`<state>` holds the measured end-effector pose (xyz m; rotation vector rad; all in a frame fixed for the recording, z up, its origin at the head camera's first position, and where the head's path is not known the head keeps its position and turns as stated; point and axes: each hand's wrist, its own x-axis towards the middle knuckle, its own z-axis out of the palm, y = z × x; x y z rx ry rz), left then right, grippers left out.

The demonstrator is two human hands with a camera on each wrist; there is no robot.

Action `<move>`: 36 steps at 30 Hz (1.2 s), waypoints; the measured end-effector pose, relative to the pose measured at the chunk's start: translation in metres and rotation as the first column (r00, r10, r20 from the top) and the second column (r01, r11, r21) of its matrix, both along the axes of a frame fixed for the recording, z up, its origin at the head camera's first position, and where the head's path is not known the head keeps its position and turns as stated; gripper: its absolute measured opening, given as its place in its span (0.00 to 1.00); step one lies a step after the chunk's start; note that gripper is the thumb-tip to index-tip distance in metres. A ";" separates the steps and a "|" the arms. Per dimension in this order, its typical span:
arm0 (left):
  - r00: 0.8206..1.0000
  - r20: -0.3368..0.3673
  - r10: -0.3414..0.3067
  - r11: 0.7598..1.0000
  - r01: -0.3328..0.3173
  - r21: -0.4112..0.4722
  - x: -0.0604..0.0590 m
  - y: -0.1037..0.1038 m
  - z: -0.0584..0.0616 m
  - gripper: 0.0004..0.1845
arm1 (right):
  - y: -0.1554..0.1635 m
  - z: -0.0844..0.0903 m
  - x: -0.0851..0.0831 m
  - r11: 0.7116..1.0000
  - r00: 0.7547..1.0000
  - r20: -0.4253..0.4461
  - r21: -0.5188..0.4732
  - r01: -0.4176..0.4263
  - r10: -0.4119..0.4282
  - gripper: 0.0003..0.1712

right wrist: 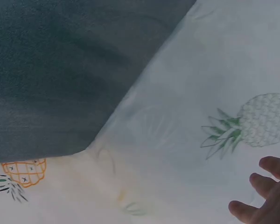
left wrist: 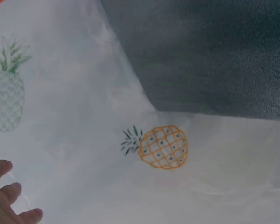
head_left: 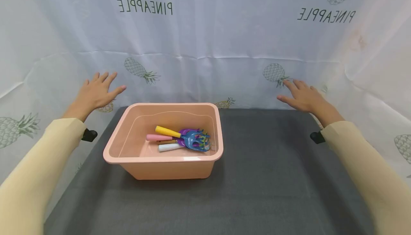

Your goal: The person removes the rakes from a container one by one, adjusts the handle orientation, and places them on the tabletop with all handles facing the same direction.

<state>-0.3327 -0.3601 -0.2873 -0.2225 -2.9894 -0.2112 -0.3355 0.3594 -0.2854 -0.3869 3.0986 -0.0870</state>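
1 pink tub (head_left: 162, 156) sits left of centre on the grey table (head_left: 273, 178), holding what look like 4 toy garden tools (head_left: 183, 139), though their overlapping heads make the count unsure. The left hand (head_left: 96, 94) and right hand (head_left: 303, 95), 2 in all, hover spread and empty near the pineapple cloth (head_left: 205, 42), well apart from the tub.

A pink plastic tub (head_left: 167, 165) sits upright on the grey mat, holding toy garden tools (head_left: 183, 140) with yellow, pink and white handles.
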 end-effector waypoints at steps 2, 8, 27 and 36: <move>1.000 -0.003 -0.003 1.000 0.003 0.024 0.004 0.001 0.001 0.49 | -0.004 0.001 0.003 1.000 1.000 -0.007 0.002 -0.013 0.013 0.55; 1.000 -0.007 -0.019 0.991 0.020 0.135 0.020 0.001 0.001 0.46 | -0.020 0.006 0.014 0.997 0.997 -0.034 0.035 -0.069 0.070 0.54; 0.998 0.053 -0.046 0.772 0.002 0.635 0.099 0.042 -0.027 0.38 | -0.109 0.022 0.053 0.968 0.969 0.052 -0.076 -0.238 0.242 0.47; 0.988 0.153 -0.015 0.707 -0.097 0.700 0.119 0.061 -0.049 0.38 | -0.152 0.026 0.066 0.926 0.932 0.067 -0.162 -0.341 0.355 0.46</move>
